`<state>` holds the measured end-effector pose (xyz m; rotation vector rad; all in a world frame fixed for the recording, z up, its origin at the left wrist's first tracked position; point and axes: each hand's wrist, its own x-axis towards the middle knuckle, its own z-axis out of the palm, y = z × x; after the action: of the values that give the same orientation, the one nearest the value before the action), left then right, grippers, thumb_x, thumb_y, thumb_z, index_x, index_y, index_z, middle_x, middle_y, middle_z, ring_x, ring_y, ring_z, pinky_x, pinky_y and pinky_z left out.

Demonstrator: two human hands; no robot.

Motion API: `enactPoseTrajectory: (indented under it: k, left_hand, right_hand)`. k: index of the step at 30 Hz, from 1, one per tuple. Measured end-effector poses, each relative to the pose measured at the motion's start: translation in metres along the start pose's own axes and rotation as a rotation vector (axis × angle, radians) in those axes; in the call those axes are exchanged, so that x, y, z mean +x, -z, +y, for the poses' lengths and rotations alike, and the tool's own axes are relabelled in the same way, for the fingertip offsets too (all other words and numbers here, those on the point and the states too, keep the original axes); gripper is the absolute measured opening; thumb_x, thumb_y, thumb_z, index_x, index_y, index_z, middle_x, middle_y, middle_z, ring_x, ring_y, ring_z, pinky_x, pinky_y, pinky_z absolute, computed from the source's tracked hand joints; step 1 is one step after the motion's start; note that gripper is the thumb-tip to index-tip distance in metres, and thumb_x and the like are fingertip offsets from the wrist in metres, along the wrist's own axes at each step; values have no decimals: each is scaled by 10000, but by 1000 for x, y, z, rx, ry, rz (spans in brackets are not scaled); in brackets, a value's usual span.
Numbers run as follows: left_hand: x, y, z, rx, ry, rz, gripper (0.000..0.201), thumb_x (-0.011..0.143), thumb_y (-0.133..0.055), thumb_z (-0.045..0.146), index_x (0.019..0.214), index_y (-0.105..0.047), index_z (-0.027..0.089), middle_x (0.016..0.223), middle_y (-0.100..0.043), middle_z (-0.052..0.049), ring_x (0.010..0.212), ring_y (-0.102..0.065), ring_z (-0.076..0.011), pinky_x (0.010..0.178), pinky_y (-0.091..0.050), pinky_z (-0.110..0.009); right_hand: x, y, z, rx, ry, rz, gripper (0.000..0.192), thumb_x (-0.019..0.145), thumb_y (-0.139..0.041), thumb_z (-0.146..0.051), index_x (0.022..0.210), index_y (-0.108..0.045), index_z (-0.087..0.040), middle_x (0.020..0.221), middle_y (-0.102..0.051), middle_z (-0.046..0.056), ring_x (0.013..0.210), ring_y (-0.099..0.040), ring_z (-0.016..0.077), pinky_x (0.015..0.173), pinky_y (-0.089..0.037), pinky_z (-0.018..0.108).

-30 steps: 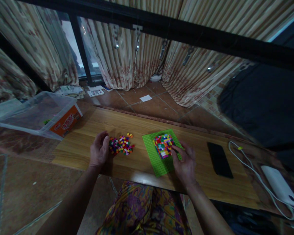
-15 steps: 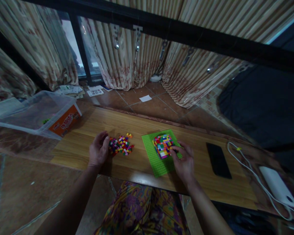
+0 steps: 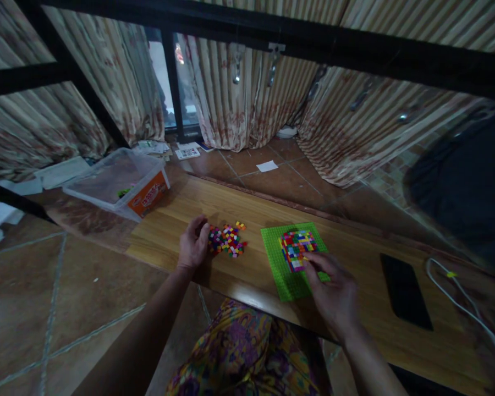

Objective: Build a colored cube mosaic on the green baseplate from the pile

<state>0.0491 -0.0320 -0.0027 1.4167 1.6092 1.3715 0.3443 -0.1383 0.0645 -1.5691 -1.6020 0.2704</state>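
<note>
- Nearest is the person's lap in a bright flowered cloth [image 3: 239, 352], just under the near edge of the wooden table [image 3: 181, 214].
- The right hand [image 3: 334, 294] lies on the near right part of the green baseplate [image 3: 278, 264]. Its fingertips [image 3: 311, 257] touch the near right corner of the colourful block of bricks [image 3: 297, 248] built on the plate. The fingers are bent and close together. I cannot tell if they pinch a brick.
- The left hand [image 3: 193, 247] rests on the table, to the left. Its curled fingers touch the left side of a small pile of loose bricks [image 3: 227, 241]. I cannot tell if it holds one.
- To the right, well apart from the plate, a black phone [image 3: 405, 290] lies flat. A white cable [image 3: 457, 300] runs beside it.
- Farther left, a clear plastic box [image 3: 119, 184] with an orange label sits at the table's far left end.
- Farthest back, striped curtains [image 3: 231, 99] hang down to the tiled floor [image 3: 280, 181].
</note>
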Motion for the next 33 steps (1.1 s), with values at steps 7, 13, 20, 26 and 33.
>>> enactPoseTrajectory:
  k: [7,13,20,26,33]
  left_hand:
    - [1,2,-1,15,-21,6,450,888,-464,489,1147,-614,154,1117,-682,-104,1058,-627,-229,968,-484,-383]
    - [-1,2,1,23,-23,-1,450,898,-464,472,1164,-611,140,1158,-669,-121,1090,-614,-233,992,-468,-391]
    - [-1,2,1,29,-33,-2,417,910,-451,446,1166,-613,159,1158,-672,-111,1084,-618,-231,986,-477,-397]
    - [-3,2,3,37,-27,-10,409,910,-461,440,1186,-602,173,1151,-677,-106,1064,-626,-234,972,-489,-408]
    - [-3,3,5,26,-24,-10,407,908,-468,436,1170,-606,156,1114,-684,-109,1038,-634,-228,956,-497,-390]
  right_hand:
    - [-3,-82,-31,-76,94,-319,237,886,-484,-124,914,-701,-214,888,-679,49,818,-658,177,751,-509,283]
    - [16,-119,-29,-113,142,-330,201,877,-530,-159,989,-689,-209,922,-665,51,847,-639,191,772,-497,300]
    - [22,-135,-31,-57,180,-352,162,895,-569,-280,938,-715,-223,925,-638,48,784,-627,171,748,-500,296]
    - [29,-130,-20,-74,157,-262,211,900,-524,-265,873,-731,-229,928,-644,56,813,-629,182,742,-498,309]
    - [26,-124,-21,-90,138,-287,195,897,-530,-252,933,-717,-210,993,-644,71,855,-636,191,778,-504,315]
